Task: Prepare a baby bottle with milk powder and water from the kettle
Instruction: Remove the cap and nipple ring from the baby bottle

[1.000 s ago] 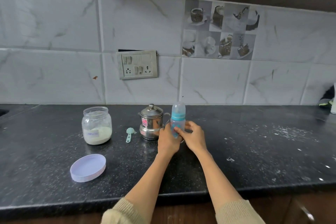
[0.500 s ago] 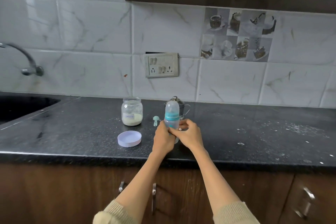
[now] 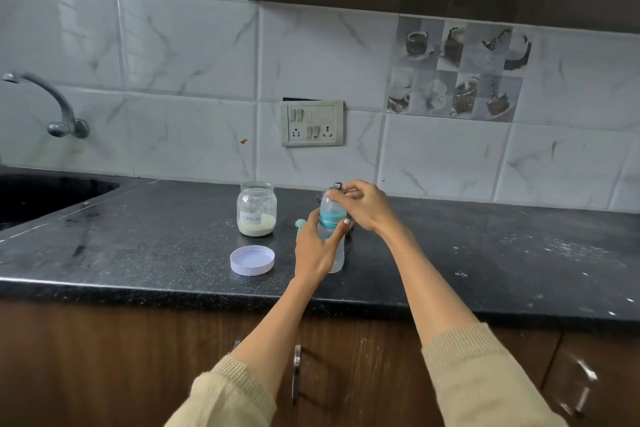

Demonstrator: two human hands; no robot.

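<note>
A clear baby bottle [image 3: 331,218] with a teal collar and clear cap stands on the black counter [image 3: 156,246]. My left hand [image 3: 317,248] is wrapped around its body. My right hand [image 3: 363,206] sits at the top of the bottle, fingers pinching the cap. The steel kettle [image 3: 337,186] stands right behind the bottle, mostly hidden, with only its knob and a bit of its side showing. A glass jar of milk powder [image 3: 256,210] stands open to the left. A teal scoop [image 3: 300,224] peeks out beside my left hand.
The jar's lilac lid [image 3: 252,260] lies upside down near the counter's front edge. A sink [image 3: 38,194] and tap [image 3: 52,104] are at the far left. A switchboard [image 3: 312,123] is on the tiled wall. White powder specks dot the counter's right side.
The bottle has come toward the counter's front, away from the kettle. My right hand has risen from the bottle's body to its cap. The camera has pulled back and turned left, showing the sink.
</note>
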